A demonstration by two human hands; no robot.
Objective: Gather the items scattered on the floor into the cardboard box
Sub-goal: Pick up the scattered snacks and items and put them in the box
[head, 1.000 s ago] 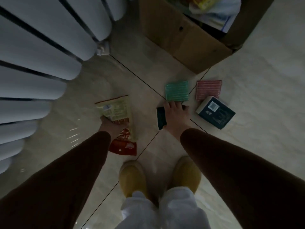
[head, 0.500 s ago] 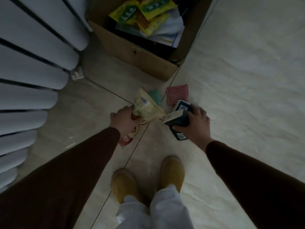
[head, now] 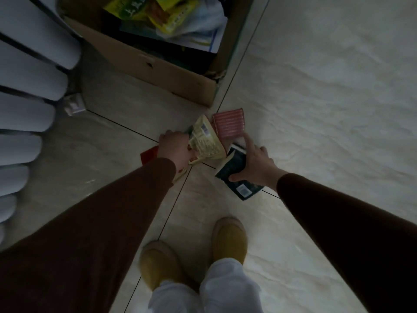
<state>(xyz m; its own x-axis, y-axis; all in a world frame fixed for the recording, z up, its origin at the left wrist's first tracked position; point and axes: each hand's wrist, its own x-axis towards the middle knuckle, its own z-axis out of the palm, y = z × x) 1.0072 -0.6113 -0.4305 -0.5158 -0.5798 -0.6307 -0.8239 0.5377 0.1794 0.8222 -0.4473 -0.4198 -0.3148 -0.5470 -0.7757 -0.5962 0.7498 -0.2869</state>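
Right hand around dark box

The cardboard box runs off the top edge. Just beyond the left fingers, a green item is almost wholly hidden behind the pale packet.

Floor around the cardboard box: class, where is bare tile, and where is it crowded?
Bare: the wide tile right of the cardboard box and right hand, and the patch between radiator and left sleeve. Crowded: near the box corner, around the pink packet and both hands.
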